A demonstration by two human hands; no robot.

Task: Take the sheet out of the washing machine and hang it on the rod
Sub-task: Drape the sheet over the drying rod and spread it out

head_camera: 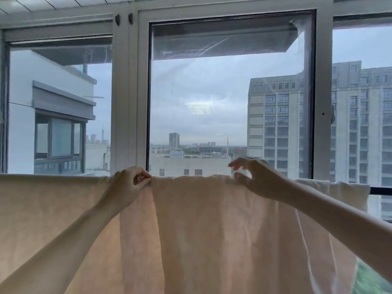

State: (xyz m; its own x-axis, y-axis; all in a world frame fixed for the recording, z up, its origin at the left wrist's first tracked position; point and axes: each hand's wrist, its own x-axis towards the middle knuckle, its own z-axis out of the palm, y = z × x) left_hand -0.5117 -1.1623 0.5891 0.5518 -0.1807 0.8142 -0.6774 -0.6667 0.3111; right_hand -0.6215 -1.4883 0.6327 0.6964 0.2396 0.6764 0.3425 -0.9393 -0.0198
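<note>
A pale peach sheet hangs draped over a horizontal rod, filling the lower half of the view. Only the dark right end of the rod shows; the rest is hidden under the fabric. My left hand pinches the sheet's top edge just left of centre. My right hand hovers at the top fold further right, fingers spread, thumb near the cloth, holding nothing. The washing machine is out of view.
Large windows with pale frames stand right behind the rod. A white cloth hangs on the rod to the right of the sheet. Tall buildings show outside.
</note>
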